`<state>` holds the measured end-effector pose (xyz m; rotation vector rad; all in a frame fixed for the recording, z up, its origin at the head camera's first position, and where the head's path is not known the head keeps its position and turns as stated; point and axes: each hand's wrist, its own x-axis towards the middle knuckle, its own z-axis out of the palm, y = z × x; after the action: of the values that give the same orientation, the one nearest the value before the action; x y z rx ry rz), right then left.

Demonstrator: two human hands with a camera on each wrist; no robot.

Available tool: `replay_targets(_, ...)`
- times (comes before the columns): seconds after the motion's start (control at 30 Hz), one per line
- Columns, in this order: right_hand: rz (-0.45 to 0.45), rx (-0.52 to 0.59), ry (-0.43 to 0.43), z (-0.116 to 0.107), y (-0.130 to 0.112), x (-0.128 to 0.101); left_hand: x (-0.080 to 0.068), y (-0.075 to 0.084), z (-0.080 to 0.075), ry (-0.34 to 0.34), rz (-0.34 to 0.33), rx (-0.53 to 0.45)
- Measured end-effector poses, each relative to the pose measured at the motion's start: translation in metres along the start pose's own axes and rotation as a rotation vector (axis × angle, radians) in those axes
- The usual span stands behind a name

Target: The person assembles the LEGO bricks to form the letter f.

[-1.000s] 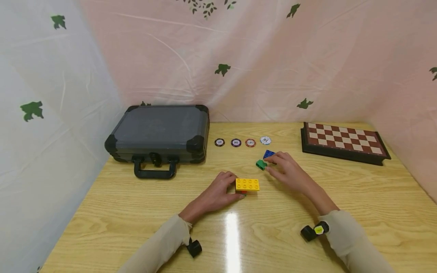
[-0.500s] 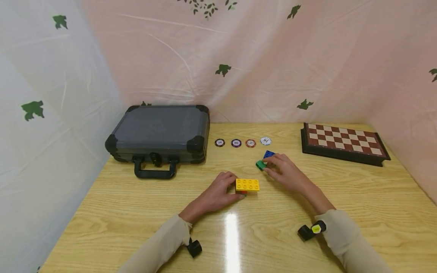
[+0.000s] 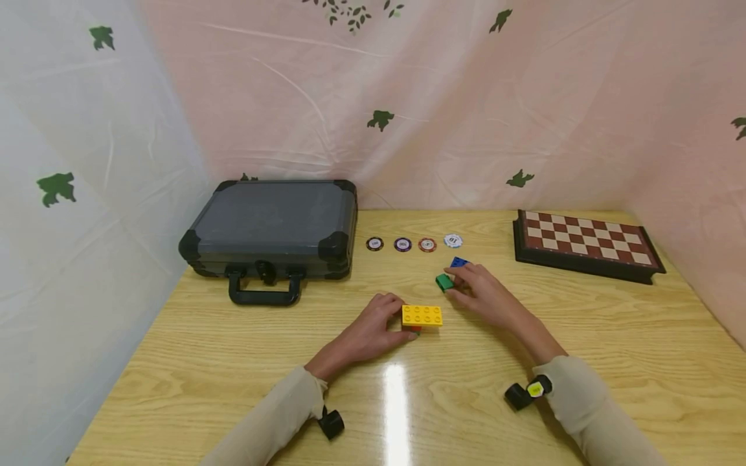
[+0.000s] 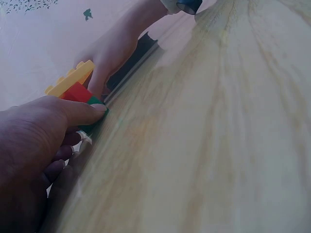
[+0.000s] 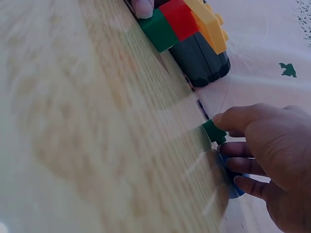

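Note:
My left hand (image 3: 370,329) grips a small stack of toy building bricks on the table. On top of it is a wide yellow brick (image 3: 422,315), which juts out to the right. Below come a red brick (image 5: 179,20) and a green bottom brick (image 5: 158,30), both clear in the right wrist view. To the right and farther back, my right hand (image 3: 488,299) pinches a small loose green brick (image 3: 445,283) between thumb and finger. Just behind that lies a blue brick (image 3: 458,262), partly hidden by the fingers.
A grey hard case (image 3: 271,217) with a black handle (image 3: 265,297) stands at back left. Several poker chips, including a white one (image 3: 453,241), line the back. A folded chessboard (image 3: 588,243) sits at right on the wooden table (image 3: 233,362), with a curtain behind.
My right hand has shifted slightly left and nearer, and the loose green brick has moved and turned a little with it. The left hand and its stack stay in place.

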<state>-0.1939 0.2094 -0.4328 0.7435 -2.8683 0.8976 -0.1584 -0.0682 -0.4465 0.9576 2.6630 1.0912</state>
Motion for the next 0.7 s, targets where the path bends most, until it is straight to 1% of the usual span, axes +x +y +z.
replay_targets(0.3,-0.006,-0.051,0.001,0.0016,-0.0034,0.0028,0.0002,-0.0002,-0.0006,-0.010,-0.008,-0.004)
replay_targets(0.7,0.047,-0.027,-0.015,0.0018,-0.0048,0.0014,0.0009,-0.0010,-0.0008,-0.018,-0.013,-0.001)
